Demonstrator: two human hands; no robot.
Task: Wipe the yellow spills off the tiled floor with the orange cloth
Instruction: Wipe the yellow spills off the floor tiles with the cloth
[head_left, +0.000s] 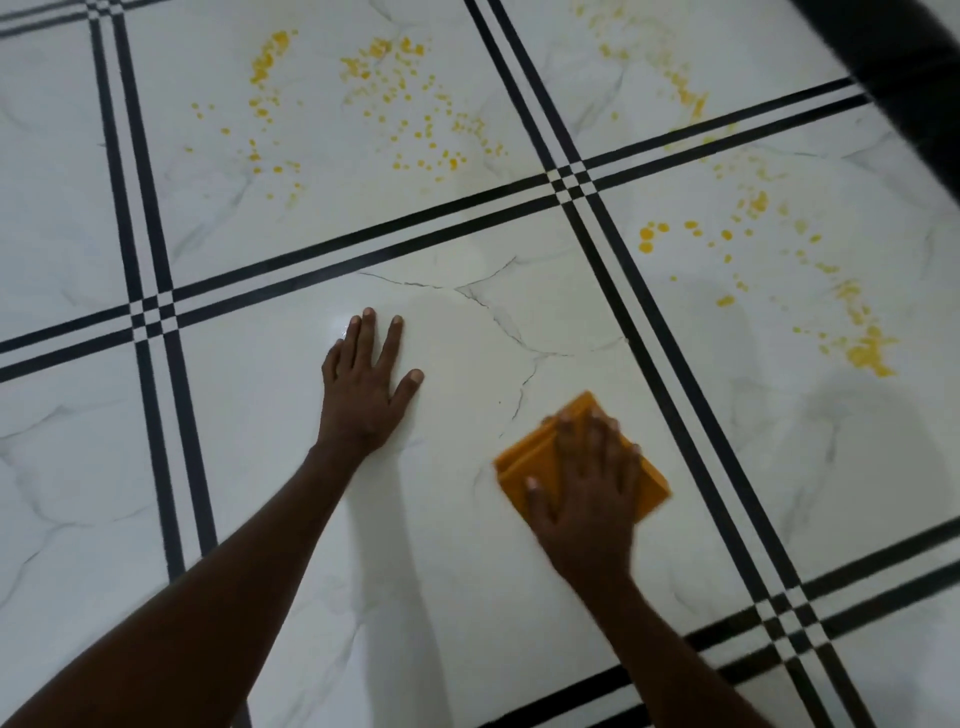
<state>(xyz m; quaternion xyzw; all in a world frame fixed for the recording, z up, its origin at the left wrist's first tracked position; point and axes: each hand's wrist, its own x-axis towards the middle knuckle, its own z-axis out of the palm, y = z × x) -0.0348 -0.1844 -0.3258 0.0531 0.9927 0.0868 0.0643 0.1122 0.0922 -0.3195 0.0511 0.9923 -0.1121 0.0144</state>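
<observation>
The folded orange cloth (530, 460) lies flat on the white marbled tile in the middle of the floor. My right hand (584, 491) presses down on it with fingers spread, covering most of it. My left hand (366, 387) rests palm-down on the same tile to the left, fingers apart, holding nothing. Yellow spills (400, 98) speckle the tile beyond, across the black lines. More yellow spills (810, 280) streak the tile to the right, and a fainter patch (670, 78) marks the far right tile.
Black double grout lines (569, 182) cross between the tiles. A dark object (904, 57) fills the top right corner. The tile under my hands shows thin grey veins and no yellow.
</observation>
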